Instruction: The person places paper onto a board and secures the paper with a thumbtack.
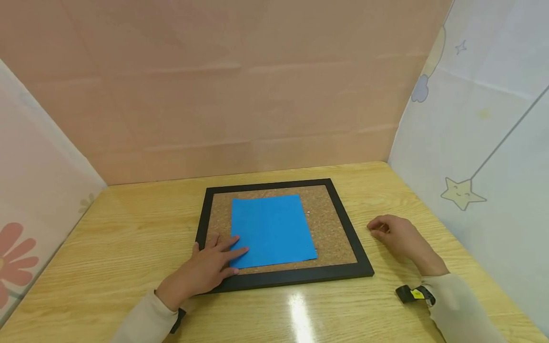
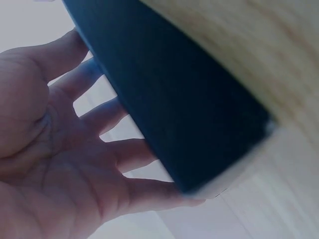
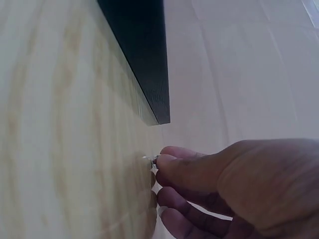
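A blue sheet of paper [image 1: 271, 228] lies on a cork board [image 1: 334, 233] with a black frame [image 1: 343, 271]. My left hand [image 1: 203, 269], fingers spread, rests over the frame's near left corner; two fingertips touch the paper's left edge. In the left wrist view the fingers [image 2: 107, 117] reach over the frame's dark edge. To the right of the board, my right hand [image 1: 396, 236] is low at the table, thumb and index finger together. The right wrist view has them pinching a small clear, shiny push pin [image 3: 153, 162], partly hidden by the fingertips.
The board lies on a light wood table [image 1: 141, 233]. Behind it rises a plain peach backdrop [image 1: 257, 95], with printed panels at the left and right [image 1: 493, 143]. A tiny white speck [image 1: 308, 212] shows on the cork right of the paper.
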A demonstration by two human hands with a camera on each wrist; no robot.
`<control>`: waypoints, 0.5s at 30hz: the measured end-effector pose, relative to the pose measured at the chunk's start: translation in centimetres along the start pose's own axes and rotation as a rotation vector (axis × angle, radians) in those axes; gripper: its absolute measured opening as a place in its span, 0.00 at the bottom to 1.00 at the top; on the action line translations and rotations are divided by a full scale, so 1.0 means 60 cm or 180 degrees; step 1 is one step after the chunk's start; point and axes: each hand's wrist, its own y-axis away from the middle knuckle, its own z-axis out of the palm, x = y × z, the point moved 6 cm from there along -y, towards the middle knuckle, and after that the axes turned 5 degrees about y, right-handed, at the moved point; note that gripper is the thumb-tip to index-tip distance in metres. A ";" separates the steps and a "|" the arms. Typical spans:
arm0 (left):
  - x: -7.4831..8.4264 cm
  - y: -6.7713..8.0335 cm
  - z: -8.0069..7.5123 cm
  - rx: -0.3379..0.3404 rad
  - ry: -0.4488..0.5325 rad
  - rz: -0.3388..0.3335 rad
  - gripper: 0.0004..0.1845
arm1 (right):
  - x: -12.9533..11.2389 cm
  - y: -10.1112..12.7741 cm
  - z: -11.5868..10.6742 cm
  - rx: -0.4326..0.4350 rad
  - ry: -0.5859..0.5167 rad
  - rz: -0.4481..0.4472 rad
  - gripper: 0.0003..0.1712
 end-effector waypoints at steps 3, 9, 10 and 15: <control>0.000 0.000 0.000 0.0005 -0.0015 -0.0017 0.28 | 0.000 -0.001 0.000 0.0033 0.0056 -0.0018 0.06; 0.002 0.001 0.000 0.0022 -0.0016 -0.0028 0.28 | -0.001 0.001 0.000 0.0070 0.0104 -0.0023 0.02; 0.002 0.001 0.001 0.0024 -0.0019 -0.0031 0.28 | -0.001 0.001 -0.001 0.0072 0.0102 -0.0018 0.01; 0.003 0.001 0.000 0.0037 -0.0061 -0.0044 0.28 | 0.001 0.001 -0.001 0.0046 0.0091 0.0043 0.02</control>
